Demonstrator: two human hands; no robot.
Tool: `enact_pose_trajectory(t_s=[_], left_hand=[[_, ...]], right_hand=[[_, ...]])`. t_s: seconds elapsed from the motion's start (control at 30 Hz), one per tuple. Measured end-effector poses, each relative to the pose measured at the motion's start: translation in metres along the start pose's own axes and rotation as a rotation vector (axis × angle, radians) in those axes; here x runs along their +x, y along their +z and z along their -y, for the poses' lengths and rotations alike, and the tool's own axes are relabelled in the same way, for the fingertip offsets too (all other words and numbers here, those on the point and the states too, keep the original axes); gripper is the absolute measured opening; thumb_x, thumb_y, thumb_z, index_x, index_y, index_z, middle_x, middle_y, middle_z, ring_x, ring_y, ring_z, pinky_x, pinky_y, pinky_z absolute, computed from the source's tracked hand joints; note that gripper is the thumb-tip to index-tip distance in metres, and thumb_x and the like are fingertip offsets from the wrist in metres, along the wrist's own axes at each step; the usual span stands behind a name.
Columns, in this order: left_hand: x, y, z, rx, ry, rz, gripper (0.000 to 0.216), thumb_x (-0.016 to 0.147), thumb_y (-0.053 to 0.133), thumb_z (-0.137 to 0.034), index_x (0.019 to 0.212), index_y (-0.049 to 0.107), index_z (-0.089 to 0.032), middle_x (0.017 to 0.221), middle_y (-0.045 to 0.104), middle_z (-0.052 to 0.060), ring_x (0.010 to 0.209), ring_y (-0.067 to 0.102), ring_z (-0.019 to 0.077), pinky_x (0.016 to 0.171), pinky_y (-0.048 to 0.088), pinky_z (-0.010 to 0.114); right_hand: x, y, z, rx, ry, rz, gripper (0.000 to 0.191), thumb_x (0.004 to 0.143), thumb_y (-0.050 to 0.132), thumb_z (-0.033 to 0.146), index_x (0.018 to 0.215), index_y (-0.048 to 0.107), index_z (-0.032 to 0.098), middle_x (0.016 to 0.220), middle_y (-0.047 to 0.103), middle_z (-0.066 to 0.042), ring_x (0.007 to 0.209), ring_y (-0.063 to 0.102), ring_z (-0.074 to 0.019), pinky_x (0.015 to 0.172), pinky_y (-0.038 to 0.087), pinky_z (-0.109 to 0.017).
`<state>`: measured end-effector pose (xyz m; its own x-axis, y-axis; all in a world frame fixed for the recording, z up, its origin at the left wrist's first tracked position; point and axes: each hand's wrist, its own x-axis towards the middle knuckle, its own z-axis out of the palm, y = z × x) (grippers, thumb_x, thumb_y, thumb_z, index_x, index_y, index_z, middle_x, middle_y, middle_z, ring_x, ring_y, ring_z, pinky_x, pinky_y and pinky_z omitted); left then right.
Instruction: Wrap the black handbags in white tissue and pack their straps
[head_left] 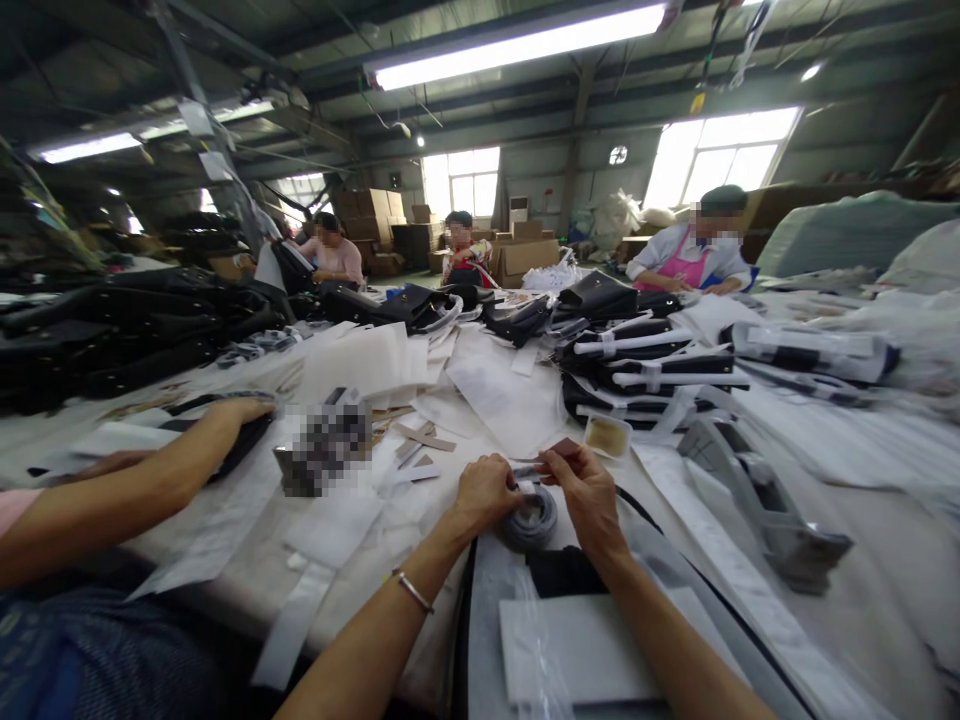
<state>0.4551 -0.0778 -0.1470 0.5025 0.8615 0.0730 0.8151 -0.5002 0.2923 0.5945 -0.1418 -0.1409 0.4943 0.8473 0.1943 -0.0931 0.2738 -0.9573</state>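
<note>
My left hand (486, 492) is closed, its fingertips bent toward a pale thin strip (525, 466) between the two hands; exactly what it grips is hidden. With thumb and fingers, my right hand (583, 492) pinches a small flat brown piece (564, 449). Just below the hands, a wrapped grey coil (531, 522) rests on a grey, black-edged bag (491, 580) in front of me. Across that bag lie a folded white sheet (577, 645), a black patch (566, 572) and some clear plastic.
A grey tape dispenser (757, 500) stands right, near a small tub of yellowish stuff (609, 436). A co-worker's arm (172, 455) reaches in from the left over a black item. Black bags (637, 370), white sheets (360, 365) and brown card strips (424, 437) lie ahead.
</note>
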Motion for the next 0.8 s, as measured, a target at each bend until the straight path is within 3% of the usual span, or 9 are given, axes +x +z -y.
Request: enact_pose_trajectory(t_s=[0.2,0.4,0.5,0.63,0.8], left_hand=[[0.003,0.009,0.000,-0.060,0.025,0.016,0.028,0.070,0.072,-0.039,0.092,0.070,-0.021,0.099,0.068,0.006,0.094,0.063,0.0244,0.078,0.046,0.030],[0.011,0.015,0.008,-0.129,-0.074,-0.033,0.020,0.079,0.063,-0.031,0.094,0.064,-0.018,0.097,0.067,0.006,0.091,0.063,0.0214,0.077,0.044,0.028],[0.014,0.015,0.014,-0.170,-0.101,-0.044,0.027,0.079,0.062,-0.026,0.104,0.061,-0.019,0.095,0.068,0.004,0.089,0.064,0.0201,0.076,0.044,0.027],[0.013,0.013,0.021,-0.224,-0.057,-0.021,0.044,0.075,0.066,-0.027,0.118,0.057,-0.019,0.104,0.069,0.004,0.095,0.064,0.0190,0.080,0.045,0.025],[0.014,0.013,0.022,-0.218,-0.008,-0.008,0.020,0.075,0.063,-0.024,0.093,0.069,-0.020,0.099,0.069,0.006,0.099,0.062,0.0228,0.085,0.045,0.029]], right_hand=[[-0.002,0.000,0.005,-0.135,-0.053,0.029,0.037,0.072,0.075,0.052,0.079,0.062,0.018,0.066,0.067,-0.001,0.057,0.065,-0.0184,0.052,0.051,-0.028],[-0.004,-0.002,0.010,-0.233,-0.152,0.019,0.033,0.077,0.071,0.050,0.082,0.064,0.018,0.067,0.066,-0.001,0.056,0.061,-0.0166,0.048,0.047,-0.026],[-0.005,-0.003,0.009,-0.252,-0.161,0.047,0.028,0.080,0.068,0.046,0.082,0.062,0.019,0.065,0.065,0.000,0.056,0.061,-0.0164,0.050,0.048,-0.026],[-0.006,-0.004,0.003,-0.344,-0.184,0.183,0.019,0.083,0.065,0.038,0.079,0.062,0.020,0.063,0.063,0.002,0.058,0.062,-0.0157,0.055,0.048,-0.026],[-0.010,-0.005,-0.002,-0.648,-0.239,0.452,0.004,0.081,0.062,0.022,0.078,0.063,0.021,0.067,0.064,0.002,0.060,0.057,-0.0138,0.059,0.043,-0.025]])
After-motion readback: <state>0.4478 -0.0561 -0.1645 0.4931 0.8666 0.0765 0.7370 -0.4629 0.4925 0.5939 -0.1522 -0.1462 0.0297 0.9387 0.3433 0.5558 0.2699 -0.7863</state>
